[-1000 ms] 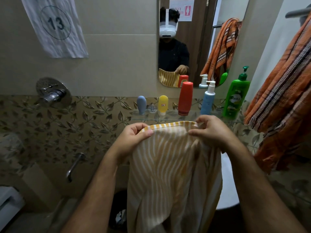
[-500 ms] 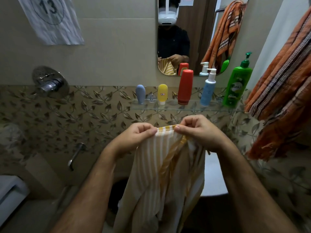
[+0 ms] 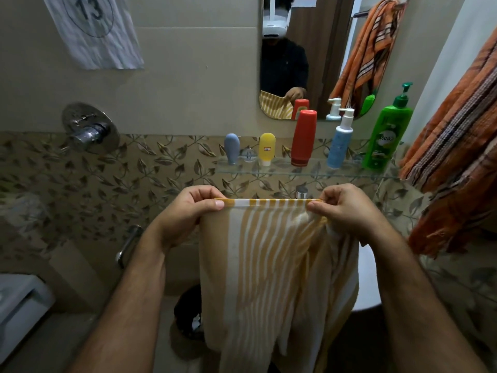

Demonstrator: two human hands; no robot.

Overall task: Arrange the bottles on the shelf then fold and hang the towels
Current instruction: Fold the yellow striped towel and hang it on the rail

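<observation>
yellow and white stripes ran down the towel [image 3: 271, 265], which hung in front of the person, below the front edge of the glass shelf [image 3: 309, 172]. the left hand [image 3: 185, 211] pinched one top corner and the right hand [image 3: 347, 211] pinched the other, both closed tight on the cloth. the top edge was pulled flat between them, most likely so the towel could be folded neatly. the rest of it hung loose under the hands, a bit bunched on the right side. five bottles stood in a row on the shelf, from the grey bottle [image 3: 231, 148] near the left end to the green bottle [image 3: 387, 133] at the right end, so that job looked done. an orange towel [image 3: 457, 157] hung on the right.
</observation>
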